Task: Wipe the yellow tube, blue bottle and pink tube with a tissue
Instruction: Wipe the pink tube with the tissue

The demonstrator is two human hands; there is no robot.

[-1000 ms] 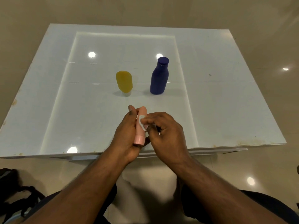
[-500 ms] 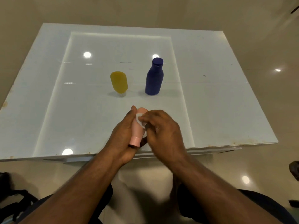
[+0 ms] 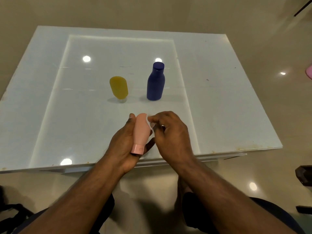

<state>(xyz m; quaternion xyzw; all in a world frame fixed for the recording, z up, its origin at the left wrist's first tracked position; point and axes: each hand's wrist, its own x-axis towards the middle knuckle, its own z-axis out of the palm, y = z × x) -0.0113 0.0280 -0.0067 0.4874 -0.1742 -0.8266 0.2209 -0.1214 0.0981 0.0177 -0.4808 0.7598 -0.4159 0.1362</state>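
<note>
Pink tube (image 3: 141, 130): held in the left hand (image 3: 124, 146), fingers and thumb wrapped round its body, cap end toward the person, rounded end pointing toward the far side of the table; held over the near part of the table.

White tissue (image 3: 149, 123): small folded piece, pinched by the fingertips of the right hand (image 3: 170, 132) and pressed against the upper right side of the pink tube. Most of the tissue is hidden by the fingers.

Yellow tube (image 3: 118, 87): standing on its cap, tilted slightly, on the table beyond the hands, left of the blue bottle and apart from it.

Blue bottle (image 3: 155, 81): upright, cap on, beyond the hands and right of the yellow tube.

White glossy table (image 3: 219, 98): carries both standing items; ceiling lights reflect in its top; a raised inner panel outline shows on the surface.

Dark bag straps (image 3: 15, 210): on the floor at lower left.
</note>
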